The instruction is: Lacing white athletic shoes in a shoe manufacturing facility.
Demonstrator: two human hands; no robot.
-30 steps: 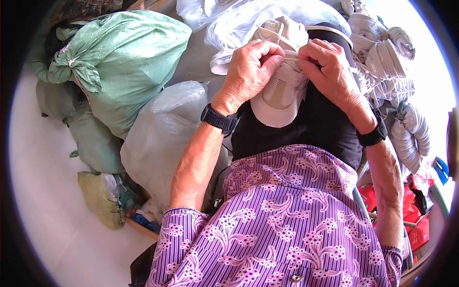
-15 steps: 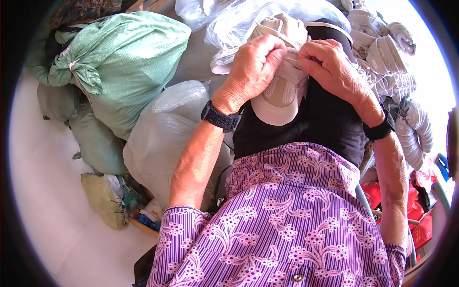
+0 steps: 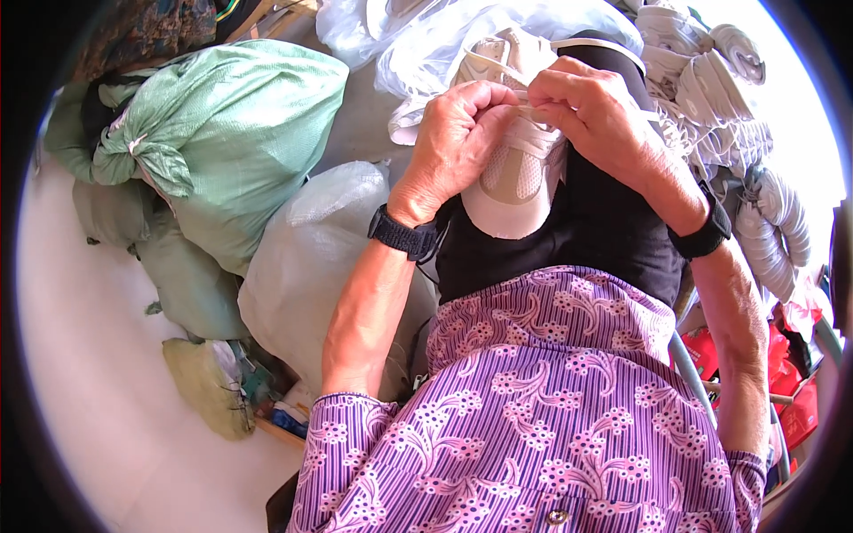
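A beige and white sneaker [image 3: 515, 185] rests on my lap over black trousers [image 3: 613, 200], its toe pointing toward me. A pale flat shoelace [image 3: 494, 64] runs across its upper part and trails off to the right. My left hand [image 3: 464, 133] pinches the lace at the left side of the shoe's tongue area. Close by, my right hand [image 3: 597, 111] has its fingers closed on the lace over the shoe's middle. The two sets of fingertips nearly meet, and they hide part of the lacing.
A tied green woven sack [image 3: 240, 133] and a white sack [image 3: 311, 258] stand to the left. Clear plastic bags [image 3: 515, 27] lie ahead. At the right is a heap of pale shoes [image 3: 711, 89], with red bags [image 3: 795, 391] lower down.
My right hand has moved left and inward, closer to my left hand, over the shoe. The left hand has dropped slightly. More of the lace shows above the hands.
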